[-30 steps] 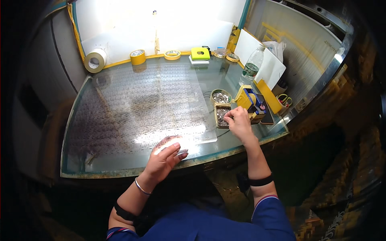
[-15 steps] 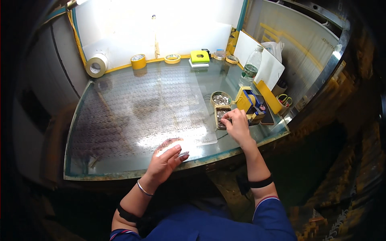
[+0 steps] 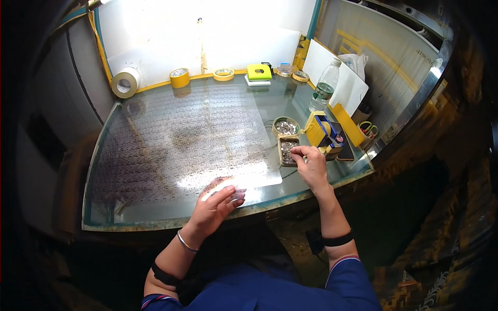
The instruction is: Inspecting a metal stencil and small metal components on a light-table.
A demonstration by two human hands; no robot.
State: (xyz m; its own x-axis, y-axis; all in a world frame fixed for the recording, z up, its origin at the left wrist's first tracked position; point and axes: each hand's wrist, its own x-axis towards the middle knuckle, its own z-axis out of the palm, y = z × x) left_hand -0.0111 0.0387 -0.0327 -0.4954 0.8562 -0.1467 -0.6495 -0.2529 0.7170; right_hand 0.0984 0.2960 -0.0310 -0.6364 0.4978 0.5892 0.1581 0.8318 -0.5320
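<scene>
Forearms (image 3: 334,215) with black bands (image 3: 337,240) extend from blue sleeves (image 3: 350,277). Left hand (image 3: 210,207), a silver-coloured bracelet (image 3: 185,242) at its wrist, is over the near edge of the glass table (image 3: 155,215); its fingers are half-curled, thumb set apart from them. Glare prevents telling whether it has hold of anything.

Right hand (image 3: 313,167) is at the rectangular container (image 3: 280,155), thumb and forefinger drawn close together; whether they meet or have hold of a piece cannot be determined. The container stands right of the patterned clear sheet (image 3: 197,135), which lies flat, and holds small pieces (image 3: 286,147).

Just beyond is a round container (image 3: 273,127) of similar pieces, with a yellow and blue tape dispenser (image 3: 315,125) to its right. Farther back stands a clear bottle (image 3: 324,90). Along the rear edge: a lime-green hole punch (image 3: 259,71), a white tape roll (image 3: 126,84) and a yellow tape roll (image 3: 179,78). Behind rises a brightly lit white panel (image 3: 155,41).
</scene>
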